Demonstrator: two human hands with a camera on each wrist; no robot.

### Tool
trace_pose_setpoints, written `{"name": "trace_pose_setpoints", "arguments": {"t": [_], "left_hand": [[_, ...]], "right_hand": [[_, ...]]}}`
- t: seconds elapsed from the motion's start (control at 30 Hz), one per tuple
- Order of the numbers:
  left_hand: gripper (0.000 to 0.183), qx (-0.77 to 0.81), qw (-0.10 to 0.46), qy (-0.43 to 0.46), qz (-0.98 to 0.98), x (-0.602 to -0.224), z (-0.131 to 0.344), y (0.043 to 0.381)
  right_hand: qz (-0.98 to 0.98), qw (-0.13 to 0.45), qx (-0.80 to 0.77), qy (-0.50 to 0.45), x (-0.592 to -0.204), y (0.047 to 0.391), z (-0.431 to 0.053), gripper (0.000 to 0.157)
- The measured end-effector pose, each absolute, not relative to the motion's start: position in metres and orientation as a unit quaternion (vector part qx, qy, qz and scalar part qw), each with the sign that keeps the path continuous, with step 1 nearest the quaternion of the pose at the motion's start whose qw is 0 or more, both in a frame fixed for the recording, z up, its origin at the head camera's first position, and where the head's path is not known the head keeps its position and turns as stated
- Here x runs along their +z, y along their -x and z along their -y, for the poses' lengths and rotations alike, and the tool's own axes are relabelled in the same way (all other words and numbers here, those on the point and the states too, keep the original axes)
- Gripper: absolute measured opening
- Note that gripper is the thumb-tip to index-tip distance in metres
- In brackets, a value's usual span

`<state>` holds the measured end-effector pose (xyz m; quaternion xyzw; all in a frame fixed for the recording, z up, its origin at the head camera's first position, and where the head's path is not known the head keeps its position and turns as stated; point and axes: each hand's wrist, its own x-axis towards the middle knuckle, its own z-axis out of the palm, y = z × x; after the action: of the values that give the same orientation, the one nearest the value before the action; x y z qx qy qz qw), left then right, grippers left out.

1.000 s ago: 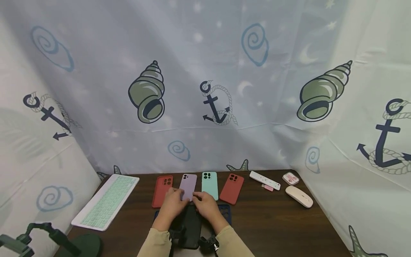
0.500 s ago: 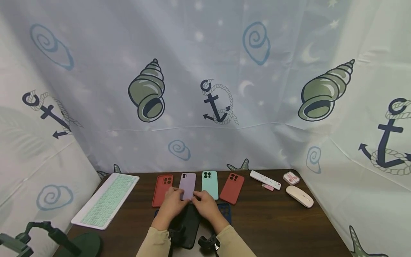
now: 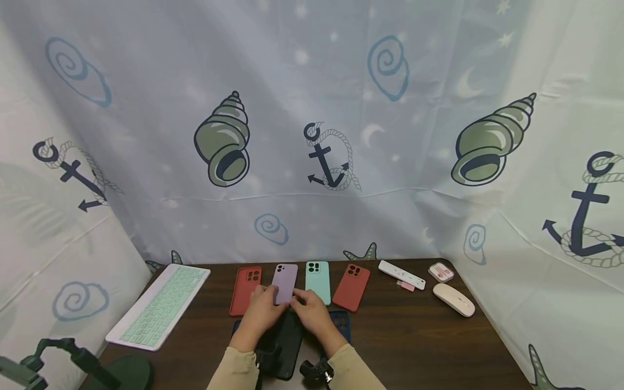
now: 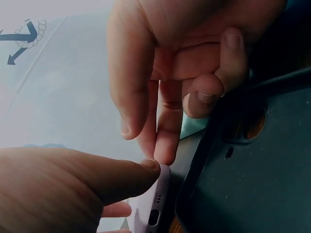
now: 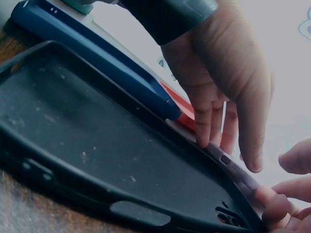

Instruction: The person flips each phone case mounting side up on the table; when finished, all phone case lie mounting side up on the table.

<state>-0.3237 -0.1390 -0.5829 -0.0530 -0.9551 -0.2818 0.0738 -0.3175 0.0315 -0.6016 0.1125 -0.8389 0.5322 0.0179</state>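
Observation:
A lilac phone case (image 3: 286, 275) lies in the middle of a back row of cases. My left hand (image 3: 261, 313) holds its near left corner, fingers along the edge and thumb at the near end. On the near right corner, my right hand (image 3: 313, 313) pinches with thumb and fingertips. The left wrist view shows the lilac case's end with its port cutout beside the left thumb (image 4: 141, 170). Between my forearms lies a larger black case (image 3: 287, 346), its hollow side up in the right wrist view. Blue cases (image 3: 341, 324) are partly hidden under my wrists.
Red cases (image 3: 246, 292) flank the row, with a mint case (image 3: 318, 279) near my right fingers. A keyboard (image 3: 161, 309) and lamp (image 3: 129, 372) stand left. A white remote (image 3: 402, 274), pink USB stick (image 3: 405, 285), small box (image 3: 441, 272) and mouse (image 3: 454, 299) lie right.
The lilac case has turned very slightly and straightened with both hands still at its near corners. The whole view shifts slightly with the head; other things stay put.

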Motion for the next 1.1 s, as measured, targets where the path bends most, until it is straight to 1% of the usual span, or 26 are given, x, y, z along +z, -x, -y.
{"name": "trace_pose_setpoints", "arguments": {"t": [0.23, 0.4, 0.57, 0.73, 0.9, 1.1], "left_hand": [[0.058, -0.277, 0.079, 0.059, 0.956, -0.584, 0.138, 0.323], [0.062, -0.276, 0.08, 0.053, 0.956, -0.585, 0.138, 0.322], [0.064, -0.283, 0.079, 0.039, 0.955, -0.585, 0.137, 0.322], [0.061, -0.303, 0.077, 0.016, 0.95, -0.583, 0.136, 0.324], [0.058, -0.321, 0.068, 0.007, 0.945, -0.58, 0.135, 0.324], [0.054, -0.338, 0.066, 0.007, 0.939, -0.574, 0.135, 0.322]], "right_hand": [[0.802, -0.018, 0.588, -0.097, -0.604, 0.319, -0.034, 0.04], [0.797, -0.018, 0.596, -0.098, -0.606, 0.319, -0.036, 0.037], [0.8, -0.028, 0.59, -0.102, -0.605, 0.319, -0.034, 0.04], [0.788, -0.041, 0.604, -0.109, -0.603, 0.318, -0.034, 0.041], [0.783, -0.037, 0.611, -0.111, -0.604, 0.319, -0.035, 0.04], [0.78, -0.041, 0.614, -0.109, -0.604, 0.319, -0.034, 0.035]]}}
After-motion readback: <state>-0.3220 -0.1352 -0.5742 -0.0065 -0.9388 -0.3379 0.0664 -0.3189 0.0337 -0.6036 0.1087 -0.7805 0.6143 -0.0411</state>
